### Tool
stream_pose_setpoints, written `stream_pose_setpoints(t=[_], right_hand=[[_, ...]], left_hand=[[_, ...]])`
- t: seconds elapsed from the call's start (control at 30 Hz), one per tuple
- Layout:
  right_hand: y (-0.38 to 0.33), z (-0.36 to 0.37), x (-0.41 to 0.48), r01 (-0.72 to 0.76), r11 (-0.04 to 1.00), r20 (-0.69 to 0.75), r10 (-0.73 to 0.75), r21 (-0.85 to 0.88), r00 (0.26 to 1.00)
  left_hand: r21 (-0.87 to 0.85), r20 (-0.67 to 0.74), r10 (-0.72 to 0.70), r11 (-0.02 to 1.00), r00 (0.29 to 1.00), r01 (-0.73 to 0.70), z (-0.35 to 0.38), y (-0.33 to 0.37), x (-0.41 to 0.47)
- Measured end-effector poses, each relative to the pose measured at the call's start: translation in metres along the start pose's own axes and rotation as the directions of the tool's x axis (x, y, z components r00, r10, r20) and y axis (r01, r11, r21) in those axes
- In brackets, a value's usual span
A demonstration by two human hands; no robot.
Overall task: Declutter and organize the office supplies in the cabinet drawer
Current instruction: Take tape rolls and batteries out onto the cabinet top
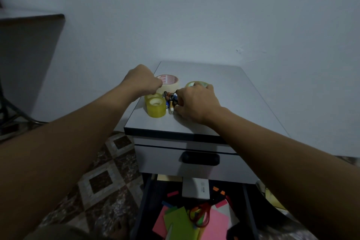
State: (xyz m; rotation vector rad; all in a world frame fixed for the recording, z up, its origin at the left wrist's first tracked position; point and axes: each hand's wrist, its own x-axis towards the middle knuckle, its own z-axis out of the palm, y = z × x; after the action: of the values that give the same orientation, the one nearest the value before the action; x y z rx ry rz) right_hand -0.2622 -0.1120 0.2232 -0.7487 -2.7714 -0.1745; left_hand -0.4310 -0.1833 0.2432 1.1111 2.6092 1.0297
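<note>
On the grey cabinet top (243, 107) stand a beige tape roll (169, 82), two yellow tape rolls (156, 107) and a pale green roll (191, 84). Between them lies a small heap of batteries and dark clips (169, 99). My left hand (143, 80) is curled into a fist beside the beige roll; whether it holds anything is hidden. My right hand (194, 103) reaches into the heap, its fingers pinching a small dark item there. Below, the open drawer (146, 200) holds coloured sticky notes (179, 220), red-handled scissors (200, 214) and a white box (195, 189).
A shut upper drawer with a black handle (200, 159) sits under the cabinet top. A patterned tile floor (101, 181) lies to the left, a dark desk (31, 25) stands at far left, and a plain wall is behind.
</note>
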Motion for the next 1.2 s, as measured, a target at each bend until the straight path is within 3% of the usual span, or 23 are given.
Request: stream_pose_setpoints(t=[0.1, 0.37, 0.5, 0.73, 0.87, 1.0, 1.2], right_hand=[[0.001, 0.0, 0.002, -0.017, 0.999, 0.018, 0.017, 0.029, 1.0], [0.016, -0.02, 0.011, -0.151, 0.929, 0.026, 0.151, 0.338, 0.988], [0.021, -0.025, 0.008, -0.111, 0.946, 0.064, 0.096, 0.304, 0.993], [0.023, -0.022, -0.004, -0.018, 0.98, 0.144, -0.011, 0.2, 0.99], [0.026, -0.027, -0.009, -0.034, 0.956, 0.065, 0.015, 0.292, 0.998], [0.032, -0.035, -0.023, -0.05, 0.914, -0.115, 0.104, 0.402, 0.988], [0.036, -0.039, -0.064, -0.026, 0.853, -0.259, 0.188, 0.522, 0.947]], left_hand=[[-0.002, 0.003, 0.004, 1.0, 1.0, -0.004, 0.0, -0.001, -0.002], [0.03, 0.049, 0.009, 1.0, 0.999, -0.01, -0.006, 0.003, -0.008], [0.104, 0.131, 0.001, 0.994, 0.991, -0.014, -0.008, 0.008, -0.016], [0.128, 0.137, 0.0, 0.992, 0.991, -0.018, -0.011, 0.01, -0.028], [0.111, 0.078, 0.037, 0.993, 0.996, -0.045, -0.013, 0.012, -0.039], [0.086, -0.027, 0.118, 0.99, 0.993, -0.115, -0.014, 0.021, -0.061], [0.068, -0.04, 0.228, 0.972, 0.973, -0.225, -0.004, 0.033, -0.106]])
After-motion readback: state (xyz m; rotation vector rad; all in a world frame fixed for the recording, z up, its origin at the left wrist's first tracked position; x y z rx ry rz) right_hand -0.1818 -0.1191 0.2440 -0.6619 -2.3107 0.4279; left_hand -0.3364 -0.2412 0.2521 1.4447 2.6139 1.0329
